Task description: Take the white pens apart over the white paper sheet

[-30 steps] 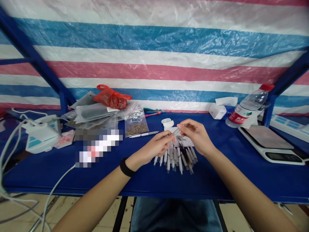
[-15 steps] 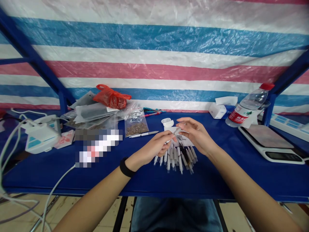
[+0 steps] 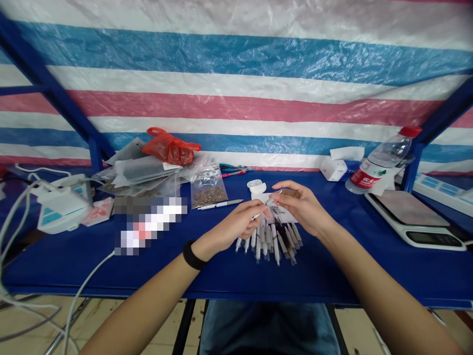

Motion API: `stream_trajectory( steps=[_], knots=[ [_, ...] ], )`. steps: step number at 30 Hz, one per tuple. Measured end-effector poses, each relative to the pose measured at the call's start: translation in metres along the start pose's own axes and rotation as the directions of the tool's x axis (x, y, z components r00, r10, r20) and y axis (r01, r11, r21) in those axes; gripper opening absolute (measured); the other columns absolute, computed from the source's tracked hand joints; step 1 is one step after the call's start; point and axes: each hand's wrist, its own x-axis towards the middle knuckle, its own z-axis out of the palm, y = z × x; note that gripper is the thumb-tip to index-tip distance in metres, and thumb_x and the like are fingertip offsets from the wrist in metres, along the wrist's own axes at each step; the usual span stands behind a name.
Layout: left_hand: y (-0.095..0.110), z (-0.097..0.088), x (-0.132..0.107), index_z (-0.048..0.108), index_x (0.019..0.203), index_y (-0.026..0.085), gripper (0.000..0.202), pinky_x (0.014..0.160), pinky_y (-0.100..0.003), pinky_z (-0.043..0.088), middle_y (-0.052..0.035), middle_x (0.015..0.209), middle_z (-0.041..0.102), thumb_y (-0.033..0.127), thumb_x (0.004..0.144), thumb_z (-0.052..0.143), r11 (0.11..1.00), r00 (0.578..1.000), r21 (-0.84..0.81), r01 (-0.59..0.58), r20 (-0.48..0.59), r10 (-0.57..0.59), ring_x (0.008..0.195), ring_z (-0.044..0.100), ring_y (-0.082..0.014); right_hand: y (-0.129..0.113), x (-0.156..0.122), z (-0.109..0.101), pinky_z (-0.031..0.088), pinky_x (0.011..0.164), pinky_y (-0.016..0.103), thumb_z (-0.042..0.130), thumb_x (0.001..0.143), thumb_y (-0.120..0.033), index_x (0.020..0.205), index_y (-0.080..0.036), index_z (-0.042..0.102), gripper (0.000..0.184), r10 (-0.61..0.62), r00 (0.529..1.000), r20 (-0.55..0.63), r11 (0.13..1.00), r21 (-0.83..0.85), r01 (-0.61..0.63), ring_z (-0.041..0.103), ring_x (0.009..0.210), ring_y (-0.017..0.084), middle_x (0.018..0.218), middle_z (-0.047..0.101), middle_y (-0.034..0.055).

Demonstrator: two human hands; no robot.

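My left hand (image 3: pixel 236 222) pinches a thin clear syringe (image 3: pixel 269 202) over a white printed sheet (image 3: pixel 284 215). The syringe's far end points into my right hand (image 3: pixel 301 206), whose thumb and forefinger sit around it, slightly apart. Below both hands lies a fanned pile of several capped syringes (image 3: pixel 268 244), some with dark contents. Its upper part is hidden by my left hand. A small white lidded case (image 3: pixel 256 186) stands just beyond the sheet.
On the blue table (image 3: pixel 74 268) lie a seed-filled zip bag (image 3: pixel 209 192), a pen (image 3: pixel 219 204), a red plastic bag (image 3: pixel 170 150), a white adapter (image 3: pixel 62 209), a tissue box (image 3: pixel 332 169), a water bottle (image 3: pixel 382 162) and a digital scale (image 3: pixel 414 219). Striped tarpaulin (image 3: pixel 236 98) forms the back.
My right hand's fingers have opened slightly around the syringe's end. The left hand has barely moved, and the whole view has shifted slightly.
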Motion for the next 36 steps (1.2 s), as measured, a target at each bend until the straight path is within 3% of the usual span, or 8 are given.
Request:
stream_trajectory(
  steps=[4,10,15,20,26,32,36],
  knots=[
    [0.001,0.0015,0.0007,0.057,0.091,0.021,0.027,0.041,-0.02,0.015,0.0097,0.058,0.024,0.04,0.104,0.043,1.0,1.0,-0.007,0.003,-0.003,-0.003,0.041,0.013,-0.0056,-0.002,-0.0007,0.0008,0.053,0.087,0.037,0.089,0.062,-0.026,0.093,-0.027,0.075,0.034,-0.035,0.998,0.044,0.998,0.049,0.033,0.07,0.09,0.019,0.096,0.079,0.0017],
    [0.0013,0.0023,-0.001,0.057,0.091,0.02,0.029,0.042,-0.021,0.014,0.0097,0.058,0.022,0.044,0.104,0.046,1.0,1.0,-0.018,-0.023,0.002,0.023,0.042,0.012,-0.0054,-0.0001,-0.0012,0.001,0.055,0.079,0.036,0.09,0.064,-0.032,0.088,-0.026,0.076,0.029,-0.033,0.999,0.013,0.999,-0.005,0.033,0.067,0.072,0.016,0.073,0.073,-0.0023],
    [0.0001,0.0005,-0.0008,0.057,0.09,0.021,0.034,0.042,-0.022,0.014,0.0097,0.058,0.021,0.051,0.103,0.046,0.999,0.999,-0.01,-0.044,0.012,0.044,0.043,0.011,-0.006,-0.0026,-0.0024,0.0028,0.057,0.084,0.037,0.092,0.062,-0.033,0.093,-0.029,0.076,0.035,-0.035,0.998,0.059,0.998,0.049,0.032,0.072,0.091,0.02,0.1,0.079,0.0016],
    [0.0028,0.0015,-0.0025,0.055,0.089,0.021,0.031,0.042,-0.022,0.015,0.0095,0.058,0.023,0.048,0.103,0.046,1.0,1.0,0.008,-0.025,0.014,0.025,0.043,0.012,-0.0062,-0.0005,-0.0004,0.0034,0.057,0.075,0.033,0.092,0.062,-0.034,0.086,-0.025,0.076,0.03,-0.001,1.0,-0.021,1.0,0.016,0.001,0.068,0.07,0.015,0.07,0.072,-0.0027],
    [0.0008,0.0005,-0.0014,0.055,0.09,0.021,0.032,0.042,-0.021,0.013,0.0096,0.058,0.022,0.05,0.101,0.049,0.998,0.999,-0.04,-0.038,0.02,0.039,0.045,0.011,-0.0069,-0.0049,-0.0023,0.0027,0.058,0.083,0.037,0.093,0.058,-0.027,0.092,-0.028,0.076,0.038,-0.047,0.999,-0.006,0.995,0.091,0.048,0.074,0.084,0.02,0.091,0.082,0.0007],
    [-0.0003,0.0003,-0.0002,0.052,0.083,0.021,0.038,0.042,-0.021,0.012,0.0101,0.057,0.018,0.055,0.099,0.051,0.999,0.999,-0.025,-0.042,0.004,0.042,0.043,0.011,-0.0059,-0.0043,-0.0045,0.0052,0.058,0.086,0.042,0.091,0.063,-0.034,0.094,-0.028,0.074,0.036,-0.129,0.991,0.023,0.991,0.026,0.129,0.075,0.091,0.023,0.097,0.081,0.0021],
    [0.0008,0.0015,-0.0011,0.052,0.082,0.021,0.039,0.042,-0.021,0.012,0.0098,0.057,0.02,0.056,0.098,0.053,0.999,0.998,0.0,-0.052,-0.019,0.052,0.043,0.012,-0.0056,0.0006,-0.0041,0.0072,0.058,0.075,0.038,0.09,0.066,-0.039,0.085,-0.025,0.074,0.029,-0.192,0.981,-0.002,0.974,-0.124,0.191,0.072,0.074,0.02,0.076,0.077,0.0007]
  ],
)
